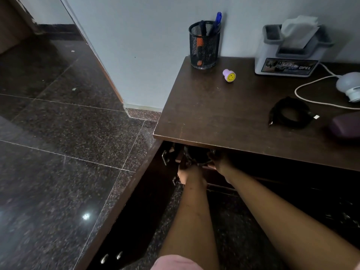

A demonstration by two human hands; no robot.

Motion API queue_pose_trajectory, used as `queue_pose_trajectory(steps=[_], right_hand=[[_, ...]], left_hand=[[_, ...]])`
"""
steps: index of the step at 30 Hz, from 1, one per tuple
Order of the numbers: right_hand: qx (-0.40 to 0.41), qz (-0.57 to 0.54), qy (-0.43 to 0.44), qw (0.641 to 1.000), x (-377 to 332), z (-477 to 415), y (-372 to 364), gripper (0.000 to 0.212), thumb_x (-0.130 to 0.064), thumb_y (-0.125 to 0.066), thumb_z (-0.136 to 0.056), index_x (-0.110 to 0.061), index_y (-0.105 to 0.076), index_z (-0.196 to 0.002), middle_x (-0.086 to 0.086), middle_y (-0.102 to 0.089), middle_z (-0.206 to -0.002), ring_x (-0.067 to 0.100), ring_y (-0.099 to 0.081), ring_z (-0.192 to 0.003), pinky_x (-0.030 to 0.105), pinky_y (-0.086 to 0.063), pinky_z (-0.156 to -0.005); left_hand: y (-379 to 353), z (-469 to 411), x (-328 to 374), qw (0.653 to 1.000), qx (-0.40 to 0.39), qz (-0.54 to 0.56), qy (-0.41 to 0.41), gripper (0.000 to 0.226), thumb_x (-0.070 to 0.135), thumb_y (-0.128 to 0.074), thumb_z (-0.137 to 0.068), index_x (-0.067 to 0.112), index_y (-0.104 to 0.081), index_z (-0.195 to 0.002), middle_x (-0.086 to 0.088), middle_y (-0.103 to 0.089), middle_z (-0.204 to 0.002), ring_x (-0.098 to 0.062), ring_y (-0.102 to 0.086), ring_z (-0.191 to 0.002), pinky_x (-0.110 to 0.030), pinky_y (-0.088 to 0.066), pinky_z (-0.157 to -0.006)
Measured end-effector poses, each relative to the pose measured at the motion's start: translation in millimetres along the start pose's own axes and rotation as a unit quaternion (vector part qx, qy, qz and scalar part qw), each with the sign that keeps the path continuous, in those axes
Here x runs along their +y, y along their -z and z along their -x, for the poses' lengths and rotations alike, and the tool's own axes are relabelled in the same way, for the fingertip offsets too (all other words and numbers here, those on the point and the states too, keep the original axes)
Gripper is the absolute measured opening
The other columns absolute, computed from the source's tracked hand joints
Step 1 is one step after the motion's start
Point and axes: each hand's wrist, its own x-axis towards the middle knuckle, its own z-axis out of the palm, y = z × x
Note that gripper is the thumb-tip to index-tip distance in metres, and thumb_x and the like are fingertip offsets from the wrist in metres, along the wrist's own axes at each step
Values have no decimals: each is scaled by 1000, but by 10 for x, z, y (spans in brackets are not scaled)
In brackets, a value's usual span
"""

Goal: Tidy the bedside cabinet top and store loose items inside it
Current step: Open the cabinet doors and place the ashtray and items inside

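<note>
Both my hands reach into the dark opening under the brown cabinet top point(214, 117). Between them is a dark round container with a shiny metal rim point(196, 155), half hidden by the top's front edge. My left hand point(185, 173) holds its lower left side. My right hand point(218, 162) grips its right rim with curled fingers. On the top lie a purple smiley stamp point(229, 75), a coiled black cable point(290, 114) and a purple case point(344, 124).
A black mesh pen holder point(204, 45) and a grey tissue box holder point(288, 55) stand against the wall. A white round device point(348, 84) with a white cord sits at the right. The open cabinet door point(126, 211) swings out left over the dark granite floor point(58, 152).
</note>
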Motion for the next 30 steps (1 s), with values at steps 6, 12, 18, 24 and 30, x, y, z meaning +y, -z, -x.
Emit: queue_pose_trajectory(steps=[6, 12, 18, 24, 30], right_hand=[[-46, 115, 0, 992, 7, 74, 45, 39, -3, -48, -95, 7, -42, -132, 24, -46, -138, 32, -46, -129, 32, -36, -108], [-102, 282, 19, 954, -98, 354, 217, 61, -1, -56, -91, 0, -25, -144, 13, -41, -144, 27, -42, -132, 31, -37, -106], [-191, 540, 66, 817, -361, 937, 469, 48, -13, -60, -89, -4, -47, -134, 15, -57, -128, 28, -53, -118, 32, -43, -99], [-111, 395, 225, 884, -627, 1504, 754, 31, -13, -56, -90, -16, -62, -120, 5, -66, -109, 15, -60, -93, 26, -47, -80], [169, 393, 316, 847, -772, 1527, 1282, 44, -16, -50, -90, -13, -47, -134, 12, -53, -127, 29, -53, -117, 37, -43, -99]], left_hand=[[17, 61, 83, 999, -1, 36, -9, 41, -5, -45, -89, 14, -59, -122, -15, -64, -120, -30, -63, -106, -33, -52, -83], [142, 225, 131, 996, -51, -65, -25, 39, 9, -46, -94, 5, -49, -133, -18, -56, -131, -35, -58, -115, -31, -48, -79], [284, 679, 274, 996, -45, -78, 0, 30, 0, -49, -87, 0, -60, -115, -23, -63, -111, -30, -61, -85, -31, -52, -62], [187, 1269, 467, 981, -88, -147, -92, 26, -6, -49, -83, 6, -63, -101, -25, -62, -116, -38, -61, -100, -41, -52, -86], [10, 1814, 621, 974, -145, -129, -119, 18, -2, -44, -90, 9, -57, -96, -9, -54, -87, -17, -50, -70, -29, -47, -60]])
